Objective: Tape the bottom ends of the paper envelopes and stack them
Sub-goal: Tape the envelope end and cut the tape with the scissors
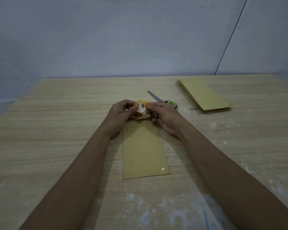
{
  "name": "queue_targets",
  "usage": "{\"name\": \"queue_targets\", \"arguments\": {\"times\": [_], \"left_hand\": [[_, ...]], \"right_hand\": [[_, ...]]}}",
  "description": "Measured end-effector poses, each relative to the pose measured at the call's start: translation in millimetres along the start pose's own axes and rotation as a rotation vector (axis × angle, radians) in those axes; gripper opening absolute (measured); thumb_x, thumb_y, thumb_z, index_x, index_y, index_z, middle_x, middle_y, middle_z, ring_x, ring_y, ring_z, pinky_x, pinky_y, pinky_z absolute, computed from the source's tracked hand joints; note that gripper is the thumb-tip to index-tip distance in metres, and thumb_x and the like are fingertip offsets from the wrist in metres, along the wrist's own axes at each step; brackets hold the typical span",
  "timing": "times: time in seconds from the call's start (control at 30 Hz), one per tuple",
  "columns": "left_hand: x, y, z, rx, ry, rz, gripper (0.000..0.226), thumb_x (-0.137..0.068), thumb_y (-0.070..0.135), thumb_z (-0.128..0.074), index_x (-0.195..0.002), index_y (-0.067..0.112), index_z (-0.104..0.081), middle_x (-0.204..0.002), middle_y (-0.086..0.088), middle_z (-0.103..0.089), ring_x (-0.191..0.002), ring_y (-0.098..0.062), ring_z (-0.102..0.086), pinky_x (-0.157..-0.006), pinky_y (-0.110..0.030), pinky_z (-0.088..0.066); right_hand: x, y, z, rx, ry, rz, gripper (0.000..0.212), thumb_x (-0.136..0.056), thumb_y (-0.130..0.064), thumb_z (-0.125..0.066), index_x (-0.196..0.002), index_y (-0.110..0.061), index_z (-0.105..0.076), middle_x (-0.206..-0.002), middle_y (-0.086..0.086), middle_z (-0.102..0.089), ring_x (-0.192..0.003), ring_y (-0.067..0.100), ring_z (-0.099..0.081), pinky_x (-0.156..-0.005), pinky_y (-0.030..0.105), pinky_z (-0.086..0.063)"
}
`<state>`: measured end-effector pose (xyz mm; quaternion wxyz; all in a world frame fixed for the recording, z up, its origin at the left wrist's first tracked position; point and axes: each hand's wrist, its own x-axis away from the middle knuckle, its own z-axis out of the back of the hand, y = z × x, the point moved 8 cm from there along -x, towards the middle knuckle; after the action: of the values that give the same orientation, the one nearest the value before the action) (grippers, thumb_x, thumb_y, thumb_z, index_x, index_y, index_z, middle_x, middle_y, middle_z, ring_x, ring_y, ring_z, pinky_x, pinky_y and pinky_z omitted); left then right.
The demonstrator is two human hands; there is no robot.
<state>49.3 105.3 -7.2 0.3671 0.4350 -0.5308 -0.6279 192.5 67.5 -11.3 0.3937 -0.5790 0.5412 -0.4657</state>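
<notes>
A brown paper envelope (144, 150) lies lengthwise on the wooden table (56, 130) in front of me, with a shiny bit of tape near its near right corner. Just above its far end I hold a small roll of clear tape (141, 106) between both hands. My left hand (121, 113) grips the roll from the left. My right hand (165, 117) pinches at the roll's right edge with thumb and forefinger; whether it holds a tape end I cannot tell. A stack of brown envelopes (204, 97) lies at the far right.
Scissors (161, 99) with green and black handles lie just beyond my right hand, blades pointing far left. White dusty smears mark the table's near and right parts. A blue-grey wall stands behind the table's far edge.
</notes>
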Motion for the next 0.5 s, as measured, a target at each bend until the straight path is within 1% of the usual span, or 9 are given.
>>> {"name": "queue_targets", "arguments": {"times": [0.07, 0.13, 0.37, 0.5], "left_hand": [[0.0, 1.1, 0.1, 0.015, -0.012, -0.014, 0.007, -0.096, 0.005, -0.059, -0.102, 0.006, -0.063, -0.098, -0.015, -0.063, -0.075, -0.009, -0.070, -0.071, -0.018, -0.056], [0.5, 2.8, -0.1, 0.044, -0.018, -0.027, 0.007, -0.095, 0.003, -0.060, -0.099, 0.009, -0.062, -0.097, -0.014, -0.062, -0.074, -0.011, -0.069, -0.071, -0.019, -0.056], [3.0, 7.2, -2.2, 0.061, -0.034, -0.046, 0.010, -0.094, 0.002, -0.061, -0.101, 0.010, -0.061, -0.094, -0.010, -0.065, -0.072, -0.010, -0.068, -0.070, -0.019, -0.055], [3.7, 8.9, -3.0, 0.068, -0.032, -0.054, 0.011, -0.093, 0.002, -0.062, -0.100, 0.010, -0.062, -0.093, -0.009, -0.065, -0.072, -0.011, -0.068, -0.071, -0.020, -0.055]], "right_hand": [[0.1, -0.1, 0.0, 0.005, 0.005, -0.007, 0.013, -0.098, -0.007, -0.055, -0.093, -0.007, -0.067, -0.063, 0.001, -0.064, -0.053, 0.007, -0.058, -0.046, 0.016, -0.041], [0.5, -0.8, 0.0, 0.007, 0.015, -0.016, 0.013, -0.098, -0.010, -0.057, -0.090, -0.009, -0.067, -0.061, 0.000, -0.062, -0.052, 0.008, -0.057, -0.048, 0.017, -0.040], [1.2, -1.3, -0.8, 0.036, 0.038, -0.018, 0.015, -0.096, -0.015, -0.060, -0.082, -0.011, -0.063, -0.061, 0.002, -0.056, -0.054, 0.012, -0.049, -0.048, 0.020, -0.034], [0.3, -1.0, -0.1, -0.002, 0.064, -0.050, 0.020, -0.096, -0.024, -0.062, -0.079, -0.013, -0.063, -0.061, 0.003, -0.055, -0.050, 0.011, -0.048, -0.051, 0.023, -0.031]]}}
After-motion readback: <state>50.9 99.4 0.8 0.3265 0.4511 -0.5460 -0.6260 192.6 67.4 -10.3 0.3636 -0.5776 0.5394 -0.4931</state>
